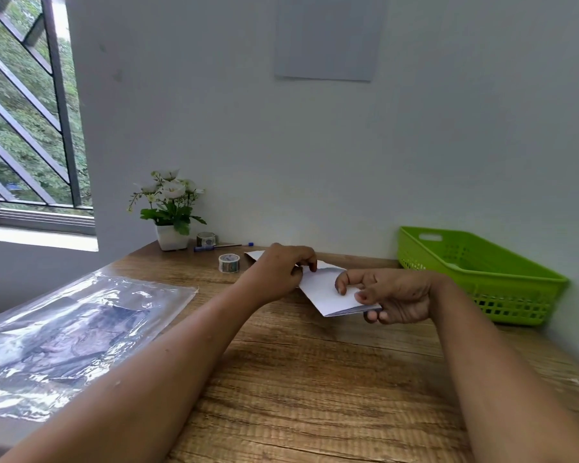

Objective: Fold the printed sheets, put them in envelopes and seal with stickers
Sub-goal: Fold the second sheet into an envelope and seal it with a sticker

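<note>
Both hands hold a folded white sheet (325,289) just above the wooden table (298,379), near its far side. My left hand (278,274) pinches the sheet's upper left edge with curled fingers. At the lower right end, my right hand (391,295) grips the sheet, thumb and fingers on top and other fingers underneath. Behind my left hand a white paper corner (254,254) lies flat on the table; I cannot tell whether it is an envelope. A sticker roll (229,262) stands to the left of the hands, and a second roll (205,239) sits by the wall.
A green plastic basket (475,272) stands at the right against the wall. A clear plastic sleeve with printed sheets (71,339) lies at the left. A white pot of flowers (172,212) and a blue pen (223,246) sit at the back left.
</note>
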Available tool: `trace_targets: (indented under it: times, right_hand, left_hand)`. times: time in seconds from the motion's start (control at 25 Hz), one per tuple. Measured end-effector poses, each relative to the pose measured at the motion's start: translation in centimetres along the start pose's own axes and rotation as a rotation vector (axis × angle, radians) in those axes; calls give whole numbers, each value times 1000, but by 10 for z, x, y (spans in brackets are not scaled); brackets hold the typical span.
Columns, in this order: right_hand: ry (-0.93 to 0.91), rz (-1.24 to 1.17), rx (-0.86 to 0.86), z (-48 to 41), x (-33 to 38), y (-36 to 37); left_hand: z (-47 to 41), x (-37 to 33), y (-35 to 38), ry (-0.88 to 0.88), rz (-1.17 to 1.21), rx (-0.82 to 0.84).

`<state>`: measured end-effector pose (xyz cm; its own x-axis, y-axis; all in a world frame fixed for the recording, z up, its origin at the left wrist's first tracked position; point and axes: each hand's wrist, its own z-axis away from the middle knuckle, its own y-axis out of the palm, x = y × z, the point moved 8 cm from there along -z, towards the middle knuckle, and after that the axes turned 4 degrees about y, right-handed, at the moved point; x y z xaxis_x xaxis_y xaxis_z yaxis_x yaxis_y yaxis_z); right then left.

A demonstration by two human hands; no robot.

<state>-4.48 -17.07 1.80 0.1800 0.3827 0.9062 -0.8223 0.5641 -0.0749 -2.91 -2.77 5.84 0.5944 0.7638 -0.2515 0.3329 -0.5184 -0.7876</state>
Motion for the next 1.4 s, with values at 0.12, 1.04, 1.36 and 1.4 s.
trace_targets:
  times: [0.12,1.04,1.36,1.4]
  right_hand:
    - [-18,75,18,4,11,7]
    - [-373,1312,-1214,-2,55,-23]
    - [-116,1017,-717,-31,24,-31]
    - [-93,986,-684,-32,22,-30]
  left_hand:
    - [1,2,-1,-14,30,-23]
    - [-2,-37,7,198,154,-97]
    - [7,4,37,-106,158,270]
    - [7,8,38,-138,157,304]
